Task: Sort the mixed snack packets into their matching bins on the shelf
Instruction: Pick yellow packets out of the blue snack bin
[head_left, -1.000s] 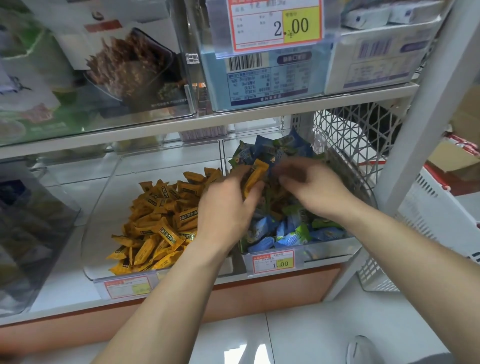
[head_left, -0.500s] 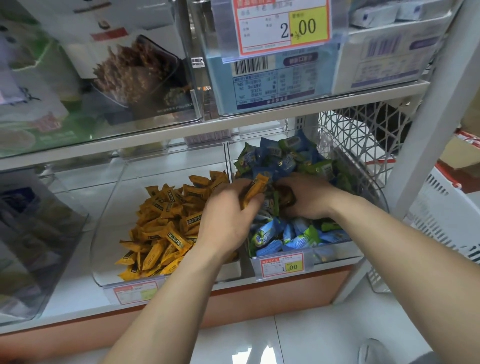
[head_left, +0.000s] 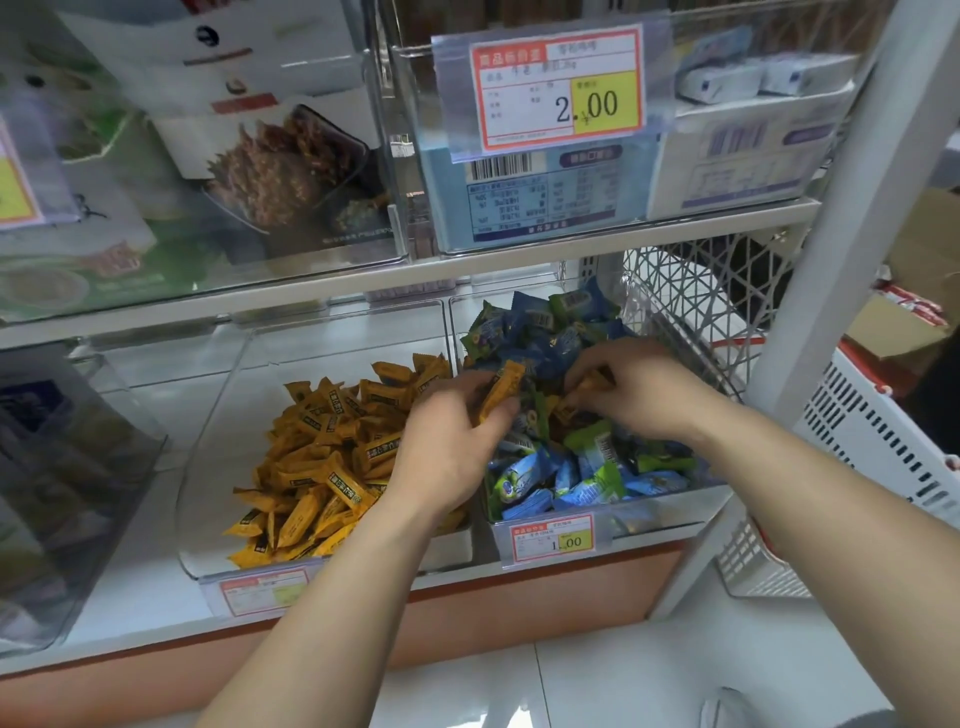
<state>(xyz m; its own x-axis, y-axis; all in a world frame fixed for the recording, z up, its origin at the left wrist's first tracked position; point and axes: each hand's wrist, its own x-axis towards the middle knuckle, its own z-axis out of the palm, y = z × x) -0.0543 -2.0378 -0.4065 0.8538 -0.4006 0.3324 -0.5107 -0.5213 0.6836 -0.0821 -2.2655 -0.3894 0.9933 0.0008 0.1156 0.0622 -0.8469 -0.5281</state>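
i see left bin (head_left: 218, 415) holding yellow packets (head_left: 322, 457), right bin (head_left: 649, 519) heaped with blue and green packets (head_left: 582, 483); my left hand (head_left: 452, 447) curled round a stray yellow packet (head_left: 501, 389) above that heap; right hand (head_left: 639, 389) fingers bent, pinching a second yellow packet (head_left: 584, 387) in it

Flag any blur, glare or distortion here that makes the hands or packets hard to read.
Head view: wide-angle distortion slants the shelf post; the far-left clear bin is hazy; the left hand and right hand are softly motion-blurred, yet the orange packet and price tag read clearly.
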